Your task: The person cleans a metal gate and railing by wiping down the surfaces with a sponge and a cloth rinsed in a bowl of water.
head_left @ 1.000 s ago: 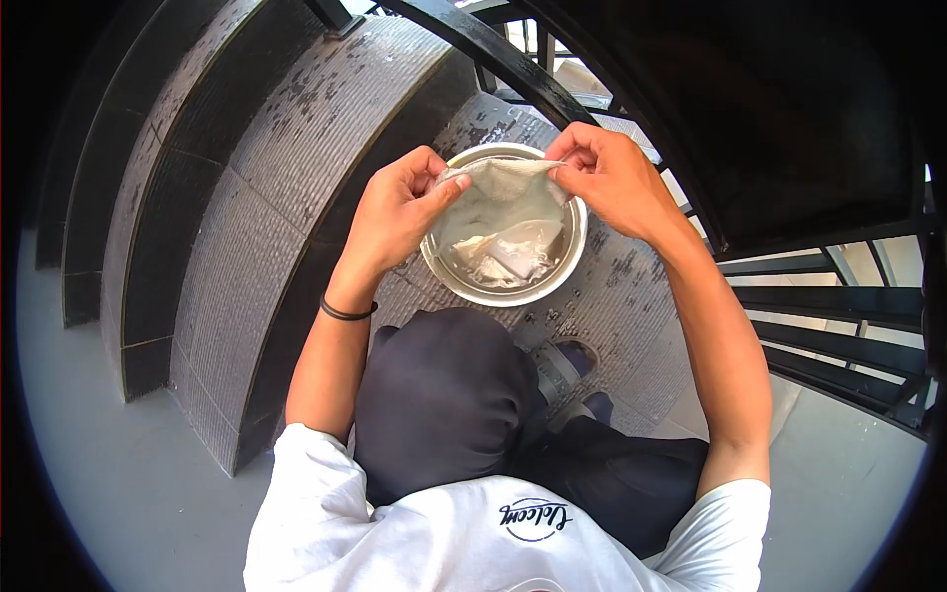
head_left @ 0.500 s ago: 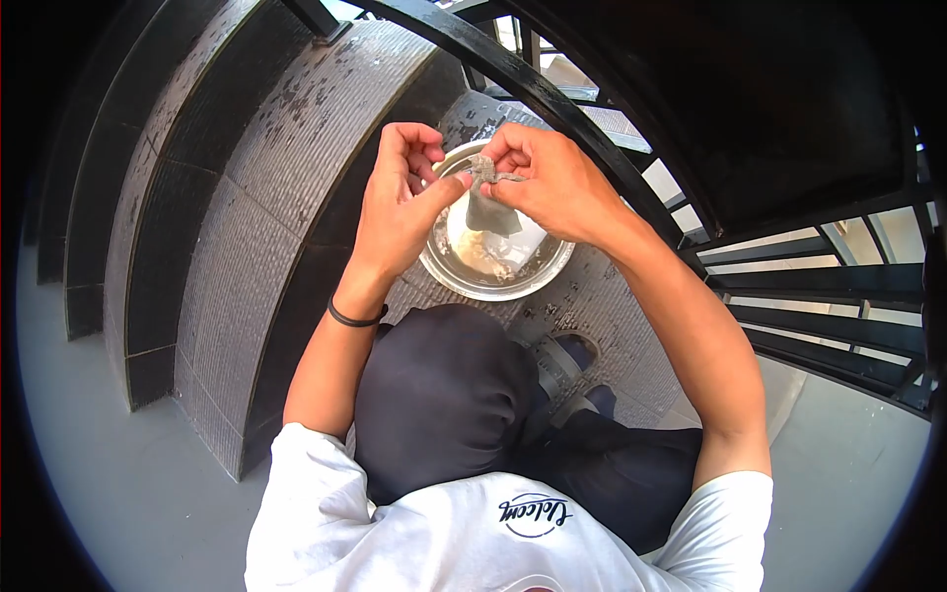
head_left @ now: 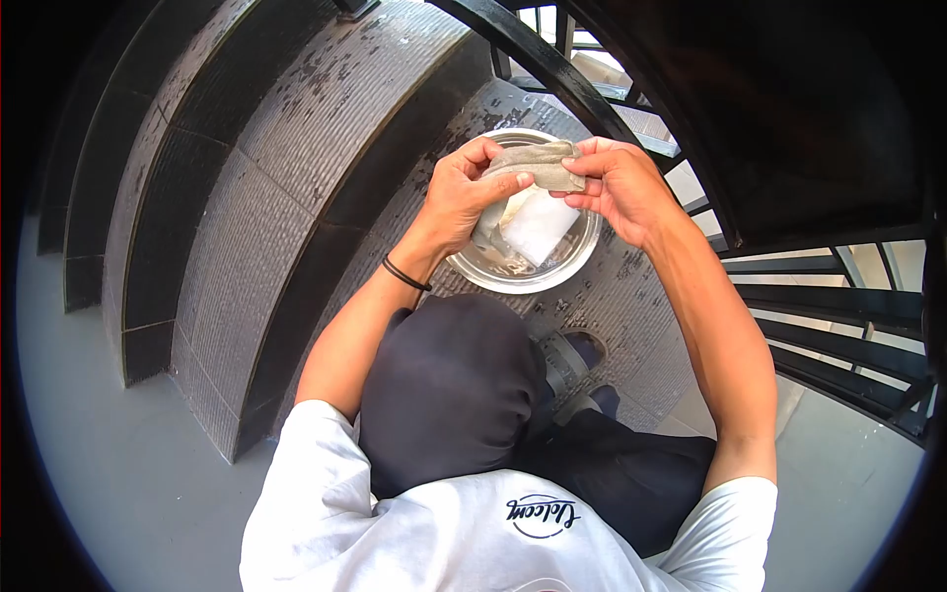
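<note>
A grey-beige piece of wet-looking cloth [head_left: 533, 161], possibly a sock, is stretched sideways between my two hands. My left hand [head_left: 462, 197] grips its left part, thumb along the near side. At the other end, my right hand [head_left: 623, 189] pinches the cloth's edge between thumb and fingers. Directly beneath is a round metal basin [head_left: 523, 285] holding cloudy water. A bright white patch shows in the water; I cannot tell whether it is a reflection or something solid. The far part of the basin is partly hidden by my hands and the cloth.
Curved dark tiled steps [head_left: 266, 187] with ribbed, wet-spotted treads rise on the left. A black metal railing [head_left: 552, 69] curves past the basin, with bars [head_left: 838, 306] on the right. My bent knee [head_left: 449, 390] and sandalled foot [head_left: 582, 355] are close to the basin.
The cloth was bunched and hanging between my fingertips; now it is spread lengthwise across both hands. My left hand has closed around it, and my right has shifted to its end.
</note>
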Tool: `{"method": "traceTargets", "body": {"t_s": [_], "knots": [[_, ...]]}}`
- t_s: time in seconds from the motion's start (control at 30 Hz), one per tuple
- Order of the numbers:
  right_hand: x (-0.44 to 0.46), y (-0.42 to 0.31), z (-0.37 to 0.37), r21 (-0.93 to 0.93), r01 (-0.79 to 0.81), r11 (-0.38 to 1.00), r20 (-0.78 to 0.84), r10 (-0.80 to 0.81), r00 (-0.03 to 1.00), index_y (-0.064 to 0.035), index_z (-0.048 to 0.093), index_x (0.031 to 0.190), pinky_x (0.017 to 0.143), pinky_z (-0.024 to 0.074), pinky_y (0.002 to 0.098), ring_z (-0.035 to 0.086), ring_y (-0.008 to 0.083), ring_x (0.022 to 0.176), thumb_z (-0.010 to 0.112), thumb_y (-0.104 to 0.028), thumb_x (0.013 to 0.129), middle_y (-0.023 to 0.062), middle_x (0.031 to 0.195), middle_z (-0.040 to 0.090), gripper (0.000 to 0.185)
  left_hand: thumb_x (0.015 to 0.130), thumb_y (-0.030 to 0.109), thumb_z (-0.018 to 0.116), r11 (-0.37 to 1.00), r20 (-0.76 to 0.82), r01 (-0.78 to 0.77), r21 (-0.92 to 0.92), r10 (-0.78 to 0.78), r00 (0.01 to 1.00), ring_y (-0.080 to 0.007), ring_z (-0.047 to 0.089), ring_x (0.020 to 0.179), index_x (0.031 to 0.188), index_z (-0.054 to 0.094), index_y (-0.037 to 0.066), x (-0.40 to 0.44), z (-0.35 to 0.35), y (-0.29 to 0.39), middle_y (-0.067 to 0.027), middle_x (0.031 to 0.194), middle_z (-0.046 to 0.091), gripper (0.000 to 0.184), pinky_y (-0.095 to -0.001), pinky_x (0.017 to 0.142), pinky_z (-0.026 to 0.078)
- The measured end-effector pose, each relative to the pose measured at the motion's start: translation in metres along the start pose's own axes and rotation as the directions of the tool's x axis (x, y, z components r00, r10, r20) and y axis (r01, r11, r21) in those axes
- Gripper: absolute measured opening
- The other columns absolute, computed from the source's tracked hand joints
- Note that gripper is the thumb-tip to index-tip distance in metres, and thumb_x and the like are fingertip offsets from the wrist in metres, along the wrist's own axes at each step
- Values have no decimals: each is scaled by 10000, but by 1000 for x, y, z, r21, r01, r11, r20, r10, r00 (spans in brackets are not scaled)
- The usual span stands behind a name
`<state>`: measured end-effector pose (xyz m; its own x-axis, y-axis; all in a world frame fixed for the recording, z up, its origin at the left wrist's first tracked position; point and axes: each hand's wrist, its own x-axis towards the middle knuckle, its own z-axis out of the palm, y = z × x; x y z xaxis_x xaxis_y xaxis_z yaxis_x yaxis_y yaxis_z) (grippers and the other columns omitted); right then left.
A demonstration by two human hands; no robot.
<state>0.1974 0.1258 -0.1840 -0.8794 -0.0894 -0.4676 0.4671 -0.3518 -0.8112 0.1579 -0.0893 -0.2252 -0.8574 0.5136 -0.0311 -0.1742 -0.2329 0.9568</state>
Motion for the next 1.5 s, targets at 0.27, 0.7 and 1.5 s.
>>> {"method": "traceTargets", "body": {"t_s": [0.27, 0.7, 1.5], "knots": [[12, 31, 4, -150, -210, 966, 201, 237, 950, -1, 553, 1151, 744, 521, 309, 688, 210, 843, 656, -168, 876, 140, 1009, 672, 338, 932, 73, 637, 980, -140, -64, -186, 38, 989, -160, 632, 723, 777, 460, 90, 10, 18, 5, -35, 720, 572, 236, -319, 700, 555], [30, 70, 25, -54, 295, 954, 263, -271, 926, 5, 488, 1255, 817, 491, 267, 613, 160, 951, 733, -104, 768, 118, 1097, 585, 556, 1003, 332, 585, 952, -26, 45, -303, -56, 998, -157, 546, 883, 1186, 549, 75, 4, 17, -9, -68, 917, 569, 318, -304, 824, 469], [40, 66, 38, -966, 118, 230, 53, -272, 961, 39, 713, 888, 773, 554, 489, 688, 438, 877, 619, -145, 780, 284, 878, 696, 234, 843, 137, 585, -355, 369, -285, 890, 195, 909, -240, 693, 695, 838, 554, 86, 10, 1, -27, -70, 737, 656, 61, -359, 570, 531]]}}
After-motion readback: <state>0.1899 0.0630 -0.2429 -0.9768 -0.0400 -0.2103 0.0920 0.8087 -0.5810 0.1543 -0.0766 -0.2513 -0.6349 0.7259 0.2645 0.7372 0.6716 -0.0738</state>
